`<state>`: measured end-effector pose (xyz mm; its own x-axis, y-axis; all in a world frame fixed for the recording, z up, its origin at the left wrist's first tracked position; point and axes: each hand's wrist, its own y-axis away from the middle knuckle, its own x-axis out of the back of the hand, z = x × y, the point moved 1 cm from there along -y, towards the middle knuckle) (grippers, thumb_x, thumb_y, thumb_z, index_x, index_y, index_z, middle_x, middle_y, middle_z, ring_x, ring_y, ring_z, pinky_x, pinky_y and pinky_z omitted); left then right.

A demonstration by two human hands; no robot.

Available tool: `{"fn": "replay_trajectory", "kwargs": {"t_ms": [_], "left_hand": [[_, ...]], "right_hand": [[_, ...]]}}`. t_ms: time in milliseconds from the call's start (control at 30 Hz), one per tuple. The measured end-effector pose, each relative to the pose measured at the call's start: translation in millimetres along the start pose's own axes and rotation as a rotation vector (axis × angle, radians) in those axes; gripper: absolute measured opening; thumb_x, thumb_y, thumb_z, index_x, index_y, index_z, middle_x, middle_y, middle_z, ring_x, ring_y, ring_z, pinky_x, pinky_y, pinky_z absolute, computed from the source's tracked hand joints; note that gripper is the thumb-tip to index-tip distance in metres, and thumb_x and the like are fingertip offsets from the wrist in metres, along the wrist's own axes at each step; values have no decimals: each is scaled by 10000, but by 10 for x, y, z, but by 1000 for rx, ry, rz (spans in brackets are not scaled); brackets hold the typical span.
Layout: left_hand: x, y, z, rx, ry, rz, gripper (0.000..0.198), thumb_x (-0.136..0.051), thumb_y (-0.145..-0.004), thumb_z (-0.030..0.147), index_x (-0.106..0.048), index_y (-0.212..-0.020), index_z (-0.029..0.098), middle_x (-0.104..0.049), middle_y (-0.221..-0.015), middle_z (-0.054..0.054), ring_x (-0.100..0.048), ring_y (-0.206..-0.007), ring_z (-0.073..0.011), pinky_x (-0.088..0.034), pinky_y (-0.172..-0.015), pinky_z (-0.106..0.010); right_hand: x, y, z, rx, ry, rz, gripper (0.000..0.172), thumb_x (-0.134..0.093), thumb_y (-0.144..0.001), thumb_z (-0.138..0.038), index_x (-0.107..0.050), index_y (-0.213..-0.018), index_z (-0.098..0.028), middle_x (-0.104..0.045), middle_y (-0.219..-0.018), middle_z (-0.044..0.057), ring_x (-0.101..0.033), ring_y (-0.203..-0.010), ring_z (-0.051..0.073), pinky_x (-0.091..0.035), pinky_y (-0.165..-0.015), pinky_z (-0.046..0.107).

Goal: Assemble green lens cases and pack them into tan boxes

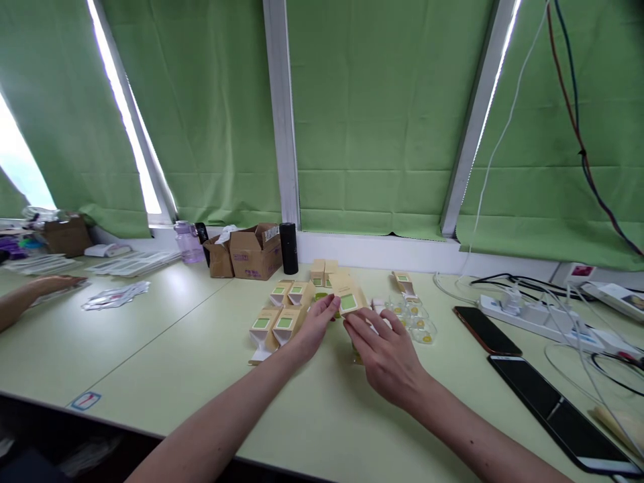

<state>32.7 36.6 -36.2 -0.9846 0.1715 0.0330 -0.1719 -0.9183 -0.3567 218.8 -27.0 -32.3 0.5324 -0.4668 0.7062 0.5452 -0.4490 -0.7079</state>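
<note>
Between my two hands is a small tan paper box [347, 295] with a green square on its face, tilted above the table. My left hand [318, 323] pinches its left side with thumb and fingers. My right hand [385, 349] has its fingers closed at the box's lower right edge. Left of my hands stand several similar tan boxes [286, 322], some with white flaps at the bottom. Just beyond my right hand lies a clear plastic tray [421, 329] of round cups with yellow in them. Another tan box [404, 282] lies behind that tray.
Two phones [487, 330] and a power strip [538, 318] with cables are on the right. Along the wall stand cardboard boxes [256, 253], a black cylinder [288, 248] and a purple bottle [189, 243]. Another person's hand [53, 284] rests at far left near flat packets [115, 295].
</note>
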Motion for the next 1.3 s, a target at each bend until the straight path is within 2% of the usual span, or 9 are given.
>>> {"fn": "replay_trajectory", "kwargs": {"t_ms": [133, 267, 367, 500, 633, 767, 867, 1000, 1300], "left_hand": [[14, -19, -6, 60, 175, -45, 483, -725, -866, 604, -698, -1082, 174, -726, -1137, -103, -652, -1039, -228, -509, -893, -335], [9, -30, 56, -18, 281, -57, 591, -809, -811, 557, -641, -1240, 186, -700, -1266, -137, -647, -1174, -274, -484, -1022, -406], [9, -15, 69, -60, 226, -12, 707, -857, -768, 540, -572, -1318, 199, -678, -1300, -157, -630, -1212, -300, -493, -1012, -420], [-1, 44, 72, -171, 38, -27, 720, -882, -751, 495, -542, -1319, 211, -647, -1296, -148, -611, -1197, -288, -498, -1002, -413], [-27, 118, 125, -366, -170, -28, 582, -852, -801, 332, -535, -1281, 244, -625, -1265, -106, -590, -1186, -265, -497, -1022, -435], [-61, 175, 199, -674, -416, 26, 476, -761, -845, 192, -524, -1252, 256, -605, -1305, -115, -518, -1275, -287, -426, -1110, -525], [-78, 196, 201, -821, -577, 75, 489, -719, -828, 144, -499, -1251, 250, -585, -1341, -135, -475, -1291, -307, -414, -1096, -570], [-83, 205, 165, -917, -691, 126, 479, -688, -814, 153, -479, -1235, 246, -547, -1374, -152, -449, -1306, -333, -443, -1043, -587], [-92, 243, 156, -953, -795, 127, 467, -651, -825, 102, -463, -1226, 252, -514, -1379, -146, -440, -1323, -326, -437, -1051, -533]], "right_hand": [[24, 12, -2, -13, -120, 36, 541, -505, -908, -62, -614, -1387, -289, -647, -1419, 93, -526, -1364, 326, -361, -1130, 531], [113, -78, 71, -146, -285, 216, 358, -568, -937, -183, -671, -1255, -309, -675, -1287, 102, -571, -1264, 341, -425, -1090, 559], [113, -145, 156, -332, -391, 315, 452, -671, -897, -263, -610, -1344, -294, -638, -1315, 122, -552, -1258, 358, -456, -1067, 561], [4, -128, 256, -454, -500, 269, 557, -735, -862, -300, -564, -1391, -311, -623, -1338, 112, -559, -1202, 348, -512, -989, 553], [-45, -52, 303, -329, -505, 241, 479, -623, -902, -182, -556, -1363, -293, -627, -1293, 105, -586, -1149, 305, -555, -934, 509], [5, -16, 306, -174, -417, 334, 529, -556, -902, -95, -525, -1389, -299, -546, -1373, 126, -555, -1276, 305, -541, -1010, 519], [23, 0, 296, -63, -292, 408, 577, -509, -898, -41, -513, -1413, -302, -523, -1347, 141, -561, -1269, 304, -562, -973, 508], [-27, 44, 319, 38, -143, 477, 580, -499, -906, -34, -508, -1416, -310, -532, -1267, 131, -601, -1142, 278, -595, -875, 470], [-114, 112, 405, 64, -55, 523, 543, -603, -903, -58, -508, -1367, -324, -509, -1287, 134, -597, -1163, 292, -595, -844, 458]]}}
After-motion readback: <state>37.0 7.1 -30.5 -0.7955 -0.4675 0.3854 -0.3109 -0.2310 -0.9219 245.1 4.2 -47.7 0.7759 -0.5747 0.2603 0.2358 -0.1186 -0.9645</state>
